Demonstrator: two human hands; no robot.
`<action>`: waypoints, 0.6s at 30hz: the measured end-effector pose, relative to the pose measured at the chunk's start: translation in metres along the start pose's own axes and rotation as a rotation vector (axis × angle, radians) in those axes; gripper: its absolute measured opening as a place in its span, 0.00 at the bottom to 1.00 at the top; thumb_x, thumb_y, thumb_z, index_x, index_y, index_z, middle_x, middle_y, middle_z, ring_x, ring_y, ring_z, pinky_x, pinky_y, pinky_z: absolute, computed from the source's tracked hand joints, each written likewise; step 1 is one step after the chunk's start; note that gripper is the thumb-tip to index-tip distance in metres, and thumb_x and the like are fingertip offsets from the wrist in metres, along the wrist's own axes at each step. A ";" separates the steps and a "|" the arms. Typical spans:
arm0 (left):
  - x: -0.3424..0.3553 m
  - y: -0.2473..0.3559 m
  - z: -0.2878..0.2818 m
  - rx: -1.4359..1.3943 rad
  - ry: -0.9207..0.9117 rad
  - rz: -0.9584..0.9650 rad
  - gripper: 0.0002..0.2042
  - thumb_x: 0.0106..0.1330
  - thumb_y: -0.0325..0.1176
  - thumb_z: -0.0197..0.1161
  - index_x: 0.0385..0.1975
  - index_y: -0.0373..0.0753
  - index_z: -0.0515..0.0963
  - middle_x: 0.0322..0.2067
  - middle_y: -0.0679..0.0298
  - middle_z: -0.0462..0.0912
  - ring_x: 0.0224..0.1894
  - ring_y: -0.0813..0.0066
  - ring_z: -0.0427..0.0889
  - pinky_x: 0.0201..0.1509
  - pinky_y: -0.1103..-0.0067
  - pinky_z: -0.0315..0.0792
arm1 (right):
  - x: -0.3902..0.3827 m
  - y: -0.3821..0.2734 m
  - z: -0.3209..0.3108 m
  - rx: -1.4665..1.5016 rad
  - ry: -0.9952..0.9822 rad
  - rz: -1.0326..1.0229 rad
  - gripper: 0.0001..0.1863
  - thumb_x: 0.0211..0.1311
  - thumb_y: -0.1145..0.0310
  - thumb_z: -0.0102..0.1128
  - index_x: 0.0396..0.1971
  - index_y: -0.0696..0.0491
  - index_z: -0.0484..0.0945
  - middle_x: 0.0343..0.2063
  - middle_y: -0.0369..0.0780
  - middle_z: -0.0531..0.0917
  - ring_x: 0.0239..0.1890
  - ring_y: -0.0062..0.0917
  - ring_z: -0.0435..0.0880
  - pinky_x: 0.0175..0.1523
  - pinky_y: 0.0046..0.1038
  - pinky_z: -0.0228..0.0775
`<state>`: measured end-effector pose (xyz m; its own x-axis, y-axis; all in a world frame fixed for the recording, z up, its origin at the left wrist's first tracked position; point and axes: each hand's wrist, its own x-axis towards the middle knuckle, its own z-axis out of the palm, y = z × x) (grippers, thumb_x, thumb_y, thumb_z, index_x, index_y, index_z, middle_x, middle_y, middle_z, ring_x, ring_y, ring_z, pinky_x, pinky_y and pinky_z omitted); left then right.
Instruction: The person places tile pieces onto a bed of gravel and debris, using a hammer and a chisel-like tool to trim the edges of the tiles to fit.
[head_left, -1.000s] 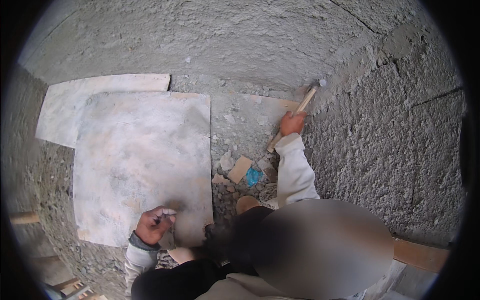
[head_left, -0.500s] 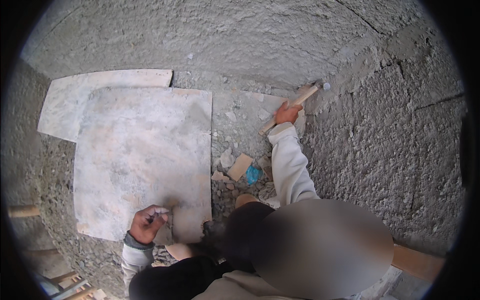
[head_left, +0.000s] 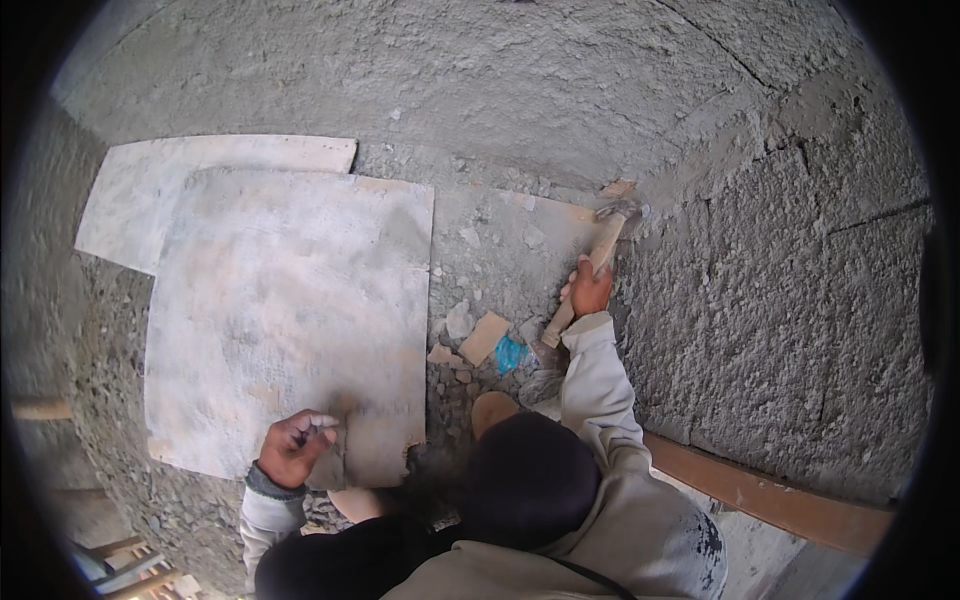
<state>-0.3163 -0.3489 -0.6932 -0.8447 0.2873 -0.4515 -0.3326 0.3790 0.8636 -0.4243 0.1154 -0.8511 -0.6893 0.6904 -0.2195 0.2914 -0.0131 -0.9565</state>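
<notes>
My right hand [head_left: 591,287] is wrapped round the wooden handle of a hammer [head_left: 606,243]. The hammer's head, smeared by motion, is at the far end of the handle, close to the foot of the rough wall on the right. My left hand [head_left: 293,448] hovers at the near edge of a large whitish board [head_left: 290,300], fingers curled in and thumb pressed to them. Whatever they may hold is too small to see. A second whitish board [head_left: 215,160] lies partly under the first one.
Rough grey walls [head_left: 760,320] rise at the far side and right. Between board and right wall lie rubble, a tan wood piece [head_left: 485,338] and blue plastic [head_left: 511,356]. A brown beam [head_left: 770,492] runs along the right wall's base. My bent knee [head_left: 535,480] is in front.
My right hand and the hammer have come nearer to me, with the hammer head lower in the view. My left hand has stayed nearly still.
</notes>
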 end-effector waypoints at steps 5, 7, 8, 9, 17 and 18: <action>0.011 0.002 0.006 0.000 -0.029 -0.020 0.08 0.60 0.27 0.58 0.35 0.30 0.76 0.21 0.71 0.74 0.25 0.88 0.68 0.31 0.87 0.64 | -0.006 -0.004 0.010 0.642 -0.226 0.293 0.15 0.60 0.58 0.50 0.36 0.53 0.65 0.20 0.35 0.68 0.15 0.21 0.68 0.18 0.26 0.63; 0.015 0.003 0.008 -0.024 -0.039 -0.064 0.08 0.61 0.27 0.58 0.35 0.29 0.76 0.22 0.70 0.76 0.27 0.87 0.69 0.32 0.87 0.65 | -0.009 -0.008 0.029 0.867 -0.118 0.382 0.17 0.60 0.53 0.49 0.39 0.51 0.65 0.22 0.33 0.67 0.21 0.21 0.66 0.23 0.25 0.61; 0.017 0.003 0.009 -0.008 -0.042 -0.078 0.08 0.61 0.27 0.58 0.35 0.29 0.76 0.23 0.69 0.76 0.27 0.86 0.70 0.32 0.86 0.65 | -0.009 -0.011 0.042 0.939 -0.101 0.380 0.17 0.60 0.54 0.49 0.41 0.51 0.65 0.24 0.34 0.67 0.21 0.23 0.67 0.24 0.27 0.63; 0.018 0.003 0.009 -0.015 -0.035 -0.067 0.08 0.61 0.27 0.57 0.35 0.29 0.75 0.23 0.69 0.77 0.27 0.86 0.70 0.33 0.86 0.65 | -0.008 -0.016 0.060 0.992 -0.013 0.353 0.18 0.60 0.55 0.49 0.42 0.52 0.64 0.25 0.36 0.68 0.22 0.25 0.69 0.26 0.29 0.65; 0.019 -0.003 0.007 -0.004 -0.033 -0.085 0.07 0.61 0.26 0.57 0.35 0.29 0.76 0.24 0.68 0.77 0.28 0.85 0.71 0.32 0.87 0.65 | 0.068 -0.045 0.131 1.193 0.257 0.252 0.20 0.59 0.58 0.47 0.44 0.57 0.61 0.38 0.44 0.68 0.37 0.36 0.71 0.47 0.46 0.67; 0.019 -0.004 0.006 0.008 -0.044 -0.097 0.07 0.61 0.26 0.57 0.35 0.29 0.76 0.24 0.68 0.77 0.28 0.85 0.71 0.32 0.87 0.65 | 0.068 -0.044 0.131 1.202 0.282 0.316 0.20 0.59 0.58 0.47 0.43 0.57 0.61 0.37 0.43 0.68 0.37 0.36 0.71 0.47 0.46 0.67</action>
<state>-0.3282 -0.3394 -0.7064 -0.7893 0.2876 -0.5425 -0.4086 0.4135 0.8137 -0.5715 0.0684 -0.8488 -0.4925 0.6649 -0.5615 -0.4676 -0.7464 -0.4736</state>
